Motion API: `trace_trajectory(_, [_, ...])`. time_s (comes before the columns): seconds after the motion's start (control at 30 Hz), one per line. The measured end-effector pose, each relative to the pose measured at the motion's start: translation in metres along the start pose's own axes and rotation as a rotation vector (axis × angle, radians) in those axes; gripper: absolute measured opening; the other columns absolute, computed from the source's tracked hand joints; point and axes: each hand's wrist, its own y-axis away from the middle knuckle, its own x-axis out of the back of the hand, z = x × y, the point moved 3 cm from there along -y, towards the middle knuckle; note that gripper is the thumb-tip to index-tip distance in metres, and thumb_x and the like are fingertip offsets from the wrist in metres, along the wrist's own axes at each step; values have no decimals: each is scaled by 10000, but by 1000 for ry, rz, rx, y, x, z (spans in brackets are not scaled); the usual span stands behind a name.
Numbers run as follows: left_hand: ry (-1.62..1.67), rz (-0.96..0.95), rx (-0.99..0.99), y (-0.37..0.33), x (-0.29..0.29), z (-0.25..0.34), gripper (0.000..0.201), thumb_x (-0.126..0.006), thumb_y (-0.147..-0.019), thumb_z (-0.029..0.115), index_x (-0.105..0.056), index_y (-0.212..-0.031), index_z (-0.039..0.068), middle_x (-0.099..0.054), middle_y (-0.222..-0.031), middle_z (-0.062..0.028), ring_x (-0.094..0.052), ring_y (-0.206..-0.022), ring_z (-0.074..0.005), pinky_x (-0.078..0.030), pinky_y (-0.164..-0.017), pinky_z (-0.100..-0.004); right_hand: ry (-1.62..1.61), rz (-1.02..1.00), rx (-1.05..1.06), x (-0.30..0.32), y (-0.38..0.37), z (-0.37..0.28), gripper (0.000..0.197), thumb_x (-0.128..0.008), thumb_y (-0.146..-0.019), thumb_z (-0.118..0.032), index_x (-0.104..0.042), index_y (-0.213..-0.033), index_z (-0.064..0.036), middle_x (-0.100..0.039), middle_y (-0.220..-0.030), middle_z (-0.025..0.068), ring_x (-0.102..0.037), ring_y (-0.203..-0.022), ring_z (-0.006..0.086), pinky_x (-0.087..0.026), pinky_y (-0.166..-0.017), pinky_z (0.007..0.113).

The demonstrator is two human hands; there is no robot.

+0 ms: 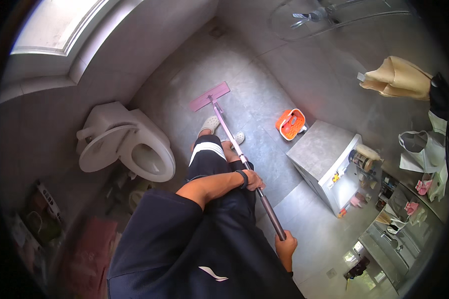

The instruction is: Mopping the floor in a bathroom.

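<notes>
A flat mop with a wide pink head lies against the grey floor ahead of my feet. Its pale pink pole runs back toward me and ends in a dark brown grip. My left hand, reaching across my body, is wrapped round the pole just above where the dark grip begins. Closed round the top end of that grip is my right hand, lower and farther right. My feet in white clogs stand close behind the mop head, one on each side of the pole.
At the left stands a white toilet with its lid raised. An orange basket sits on the floor right of the mop, beside a grey-topped cabinet. Shower fittings and hanging bags line the right wall. A floor drain is in the far corner.
</notes>
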Motion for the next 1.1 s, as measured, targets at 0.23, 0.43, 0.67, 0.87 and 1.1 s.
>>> trace_trajectory(0.23, [59, 74, -24, -23, -20, -28, 521, -633, -780, 134, -553, -1279, 257, -643, -1149, -76, -626, -1094, -299, -492, -896, -470, 39, 49, -4, 4, -14, -4, 137, -739, -722, -148, -647, -800, -83, -613, -634, 155, -615, -617, 401, -474, -600, 498])
trace_trajectory(0.43, [84, 167, -77, -29, -34, -26, 365, -593, -807, 185, -587, -1166, 251, -651, -1089, -59, -648, -1036, -288, -493, -874, -456, 78, -42, 35, -20, -11, 21, 161, -726, -731, -136, -636, -858, -96, -613, -638, 153, -609, -609, 401, -465, -590, 507])
trace_trajectory(0.67, [158, 394, 12, -22, -20, -76, 350, -601, -827, 193, -535, -1171, 200, -598, -935, -76, -643, -906, -267, -506, -805, -410, 133, -103, 84, -33, -71, 9, 147, -695, -777, -173, -637, -876, -82, -626, -668, 184, -604, -664, 441, -461, -634, 534])
trace_trajectory(0.87, [96, 381, 300, 7, 41, -60, 354, -567, -834, 148, -529, -1185, 171, -557, -1215, -114, -634, -1099, -330, -513, -870, -444, -23, -189, 33, -24, -133, -2, 190, -712, -750, -187, -648, -856, -43, -627, -675, 213, -621, -688, 449, -474, -657, 529])
trace_trajectory(1.1, [186, 530, 414, 50, 85, -72, 434, -556, -833, 101, -522, -1266, 127, -462, -1435, -186, -570, -1205, -399, -473, -991, -461, -42, -141, 104, -17, -184, -36, 201, -731, -732, -171, -655, -839, -19, -631, -666, 222, -638, -690, 439, -479, -642, 498])
